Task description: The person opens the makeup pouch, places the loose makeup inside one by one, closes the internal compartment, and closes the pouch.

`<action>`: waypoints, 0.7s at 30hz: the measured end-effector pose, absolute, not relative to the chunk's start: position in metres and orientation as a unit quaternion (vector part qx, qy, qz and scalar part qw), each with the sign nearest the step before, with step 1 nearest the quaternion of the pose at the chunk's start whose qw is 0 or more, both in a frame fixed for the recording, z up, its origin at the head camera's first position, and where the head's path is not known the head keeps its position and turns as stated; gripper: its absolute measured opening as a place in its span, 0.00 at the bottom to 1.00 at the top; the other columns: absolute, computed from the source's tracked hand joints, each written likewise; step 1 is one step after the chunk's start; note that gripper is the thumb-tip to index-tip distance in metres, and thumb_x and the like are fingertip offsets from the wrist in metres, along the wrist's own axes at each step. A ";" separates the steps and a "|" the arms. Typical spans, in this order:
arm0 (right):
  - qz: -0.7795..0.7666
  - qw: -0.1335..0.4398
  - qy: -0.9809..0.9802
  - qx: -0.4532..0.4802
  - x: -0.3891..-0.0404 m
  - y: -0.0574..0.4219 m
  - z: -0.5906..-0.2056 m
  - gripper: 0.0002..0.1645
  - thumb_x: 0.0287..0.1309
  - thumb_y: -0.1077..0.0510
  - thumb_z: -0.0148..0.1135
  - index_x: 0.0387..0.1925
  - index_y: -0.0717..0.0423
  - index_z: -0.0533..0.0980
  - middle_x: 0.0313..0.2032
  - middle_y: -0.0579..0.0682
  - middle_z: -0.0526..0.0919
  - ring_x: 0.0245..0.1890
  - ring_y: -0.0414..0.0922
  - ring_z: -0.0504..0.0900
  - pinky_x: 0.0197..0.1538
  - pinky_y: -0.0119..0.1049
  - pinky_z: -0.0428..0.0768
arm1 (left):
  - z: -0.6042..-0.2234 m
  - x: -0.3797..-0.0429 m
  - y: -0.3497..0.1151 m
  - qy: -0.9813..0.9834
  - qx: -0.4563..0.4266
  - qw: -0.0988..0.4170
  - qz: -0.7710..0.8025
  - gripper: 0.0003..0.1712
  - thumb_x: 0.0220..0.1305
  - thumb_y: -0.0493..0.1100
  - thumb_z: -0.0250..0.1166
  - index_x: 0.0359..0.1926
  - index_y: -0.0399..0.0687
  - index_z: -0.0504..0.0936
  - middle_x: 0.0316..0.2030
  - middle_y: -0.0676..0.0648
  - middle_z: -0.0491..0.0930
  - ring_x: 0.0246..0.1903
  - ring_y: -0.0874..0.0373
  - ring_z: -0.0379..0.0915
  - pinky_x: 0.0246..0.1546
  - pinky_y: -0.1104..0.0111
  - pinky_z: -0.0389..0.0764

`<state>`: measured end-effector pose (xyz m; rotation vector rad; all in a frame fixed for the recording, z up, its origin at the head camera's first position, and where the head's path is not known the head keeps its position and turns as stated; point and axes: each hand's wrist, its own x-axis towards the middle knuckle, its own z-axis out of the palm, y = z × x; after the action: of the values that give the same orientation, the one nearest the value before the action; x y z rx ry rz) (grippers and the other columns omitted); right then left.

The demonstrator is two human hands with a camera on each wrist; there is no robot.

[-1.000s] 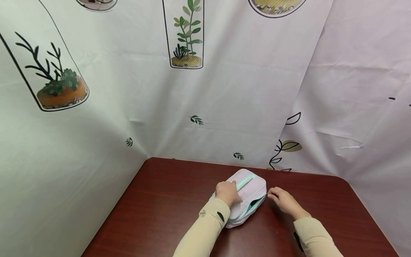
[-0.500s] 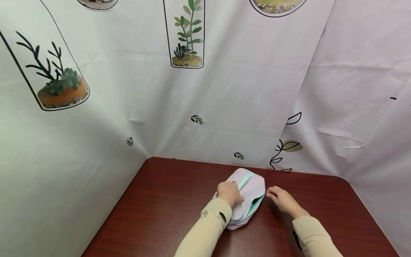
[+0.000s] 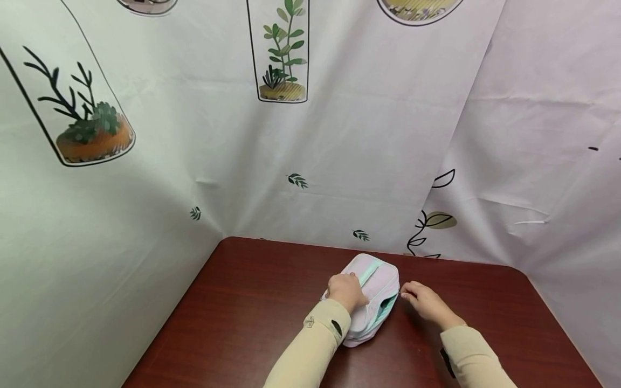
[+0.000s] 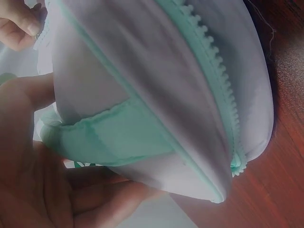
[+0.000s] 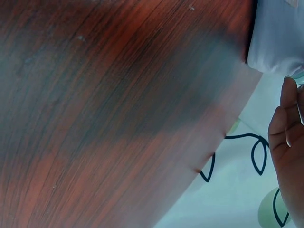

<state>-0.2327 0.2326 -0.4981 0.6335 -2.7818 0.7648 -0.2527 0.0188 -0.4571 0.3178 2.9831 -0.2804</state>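
A pale lilac zip pouch (image 3: pixel 384 278) with mint trim lies on the table, with a dark gap showing along its right side. My left hand (image 3: pixel 345 291) grips it from above, thumb on one face and fingers on the other. In the left wrist view a mint strap (image 4: pixel 109 137) crosses the fabric beside that palm, and a toothed mint zipper (image 4: pixel 223 80) runs along the edge. My right hand (image 3: pixel 428 305) is at the pouch's right corner, where thumb and finger pinch a tiny zipper pull (image 4: pixel 37 35). The right wrist view catches only part of this hand and the pouch's corner.
The dark red-brown wooden table (image 3: pixel 242 312) has rounded back corners. Behind it and on the left hangs white cloth (image 3: pixel 218 134) printed with plants in jars and leaves. The pouch is close to the back edge.
The pouch's right corner has shifted slightly left, and my right hand has followed it by a small amount. My left hand has moved slightly right and keeps its grip.
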 end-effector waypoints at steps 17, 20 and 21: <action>0.263 0.087 -0.933 0.228 -0.229 0.229 -0.499 0.04 0.56 0.64 0.60 0.28 0.55 0.74 0.28 0.40 0.71 0.29 0.38 0.70 0.34 0.37 0.71 | -0.456 -0.251 0.018 0.988 0.102 0.070 -0.090 0.46 0.48 0.74 0.57 0.64 0.56 0.68 0.38 0.48 0.81 0.21 0.55 0.72 0.16 0.63 0.71; 0.266 0.067 -0.937 0.216 -0.228 0.227 -0.497 0.04 0.57 0.64 0.60 0.28 0.55 0.74 0.26 0.41 0.71 0.28 0.38 0.69 0.33 0.36 0.70 | -0.458 -0.252 0.018 0.988 0.102 0.068 -0.089 0.46 0.48 0.74 0.57 0.63 0.56 0.69 0.39 0.49 0.81 0.21 0.55 0.72 0.16 0.63 0.71; 0.267 0.060 -0.938 0.211 -0.228 0.227 -0.497 0.04 0.57 0.63 0.59 0.28 0.55 0.74 0.25 0.41 0.70 0.27 0.38 0.68 0.32 0.36 0.69 | -0.458 -0.252 0.018 0.989 0.101 0.067 -0.088 0.46 0.47 0.74 0.58 0.63 0.55 0.69 0.39 0.49 0.81 0.21 0.55 0.72 0.16 0.63 0.71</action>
<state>-0.2277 0.2267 -0.4969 0.6388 -2.8396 0.8089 -0.2520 0.0180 -0.4583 0.3053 2.9808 -0.2645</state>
